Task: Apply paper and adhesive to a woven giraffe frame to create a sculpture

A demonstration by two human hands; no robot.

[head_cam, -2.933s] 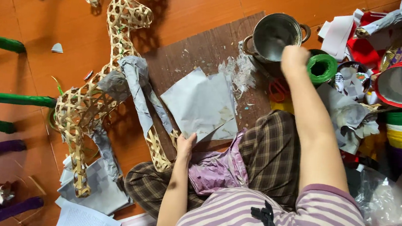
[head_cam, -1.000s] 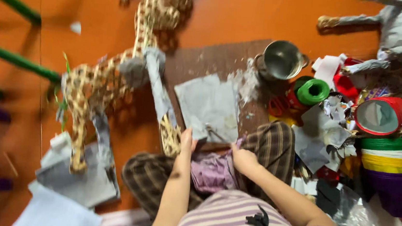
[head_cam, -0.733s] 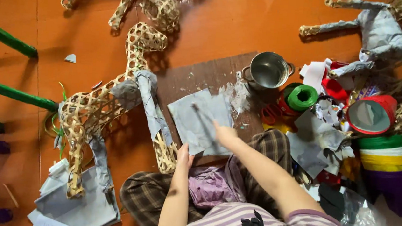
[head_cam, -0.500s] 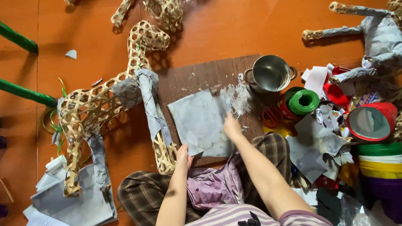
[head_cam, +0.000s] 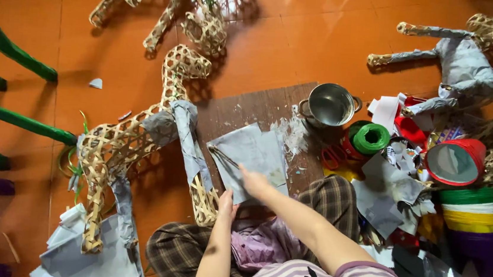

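A grey paper sheet [head_cam: 254, 157] lies on a brown board [head_cam: 249, 112] on the floor in front of me. My right hand [head_cam: 254, 182] rests on the sheet's near part and grips a thin brush-like stick [head_cam: 223, 155] that points left across the paper. My left hand [head_cam: 226, 203] lies flat at the sheet's near left corner, fingers extended, beside the leg of a woven bamboo animal frame [head_cam: 139, 147]. That frame is partly wrapped in grey paper strips [head_cam: 190, 136].
A small metal pot [head_cam: 331, 104] stands at the board's far right corner, with a green string spool [head_cam: 370, 137] and red scissors [head_cam: 334, 157] near it. Paper scraps, a red tub [head_cam: 454, 161], coloured paper rolls [head_cam: 470, 214] and more woven frames [head_cam: 464, 56] lie around. Green painted legs [head_cam: 16, 118] lie at left.
My right hand left the metal pot, came back to my lap, then reached out onto the grey sheet with the stick. My left hand stayed at the sheet's near edge.
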